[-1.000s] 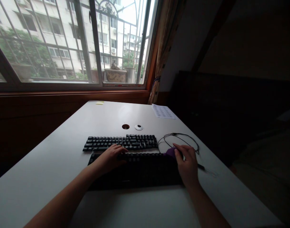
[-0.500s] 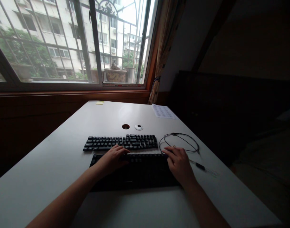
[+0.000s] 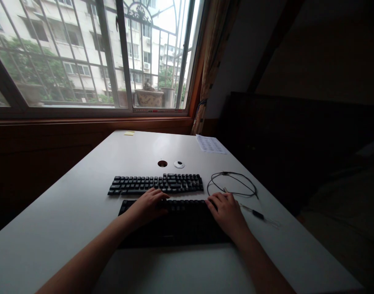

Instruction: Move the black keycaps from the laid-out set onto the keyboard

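Note:
A black keyboard (image 3: 187, 228) lies before me, with a row of keycaps along its far edge. The rest of its top is too dark to make out. Over its left half rests my left hand (image 3: 151, 202), fingers stretched forward, thumb below them, nothing visible in it. At the keyboard's far right edge is my right hand (image 3: 225, 208). Its thumb and index fingertip come together there, and whatever they may hold is hidden. Just beyond the keyboard, black keycaps (image 3: 137, 181) stand in rows on the white table (image 3: 67, 208).
Right of the keycaps lies a coiled black cable (image 3: 232, 174). A thin tool with a black handle and wire end (image 3: 258, 214) lies beside my right hand. Farther back are a round hole (image 3: 162, 163), its white cover (image 3: 179, 164), a printed sheet (image 3: 211, 144) and yellow notes (image 3: 129, 133).
My right hand has shifted slightly left, its fingers drawing in at the keyboard's far edge. The keyboard seems to have moved a little right. My left hand is nearly still.

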Demonstrator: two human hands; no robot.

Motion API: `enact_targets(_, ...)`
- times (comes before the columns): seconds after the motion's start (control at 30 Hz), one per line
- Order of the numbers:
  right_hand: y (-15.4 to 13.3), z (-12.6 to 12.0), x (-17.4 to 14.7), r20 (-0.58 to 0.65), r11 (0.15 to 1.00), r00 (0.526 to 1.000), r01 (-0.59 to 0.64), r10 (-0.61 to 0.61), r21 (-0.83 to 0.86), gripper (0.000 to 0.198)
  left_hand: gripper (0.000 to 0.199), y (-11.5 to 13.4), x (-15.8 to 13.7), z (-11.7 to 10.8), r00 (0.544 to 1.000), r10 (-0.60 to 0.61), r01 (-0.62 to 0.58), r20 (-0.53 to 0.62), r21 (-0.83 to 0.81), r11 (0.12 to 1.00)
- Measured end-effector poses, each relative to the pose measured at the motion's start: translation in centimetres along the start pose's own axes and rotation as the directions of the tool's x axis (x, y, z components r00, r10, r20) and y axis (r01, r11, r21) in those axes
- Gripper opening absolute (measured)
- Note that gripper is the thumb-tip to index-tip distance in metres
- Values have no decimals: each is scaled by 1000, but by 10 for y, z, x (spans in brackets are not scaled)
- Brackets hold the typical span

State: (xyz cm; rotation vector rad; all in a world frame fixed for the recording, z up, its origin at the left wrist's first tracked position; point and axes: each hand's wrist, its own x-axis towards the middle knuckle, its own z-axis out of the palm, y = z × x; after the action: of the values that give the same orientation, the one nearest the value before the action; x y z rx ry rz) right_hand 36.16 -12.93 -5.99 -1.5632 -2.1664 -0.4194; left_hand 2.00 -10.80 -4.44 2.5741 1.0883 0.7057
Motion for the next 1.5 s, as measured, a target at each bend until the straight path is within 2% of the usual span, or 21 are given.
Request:
enact_targets(0.13,0,0,-1,7,999,1000,-7,7,-33,22,36,-2,-1,1,1000,4,-4,-14,-24,1000)
enact_targets(0.27,3,1,-2,-10,1000,1000,-4,3,-22,23,21,-6,5,-5,999,-22,19,-48,-60,998)
enact_targets(0.4,7,3,-2,-50,1000,999,-20,20,4,23,13,-16,26,-28,992,-75,90,-98,161,983)
enact_targets(0.57,10,-1,1,-128,997,989,-80,79,-1,20,16,-40,61,-49,986,-125,149,-113,237,960)
enact_targets(0.7,14,-3,2,-175,995,979,-104,103,2,22,15,-58,85,-42,984,-161,175,-74,263,949)
enact_targets(0.9,18,-1,1,-169,991,977,-117,127,69,26,12,-75,106,-25,983,-178,182,-40,262,948)
enact_targets(1.27,18,-1,2,-165,986,980,-93,115,136,26,6,-90,116,-14,982,-186,181,-3,247,952)
enact_targets(1.5,15,-4,2,-156,984,980,-99,123,150,25,7,-101,120,-6,982,-188,190,-30,204,960)
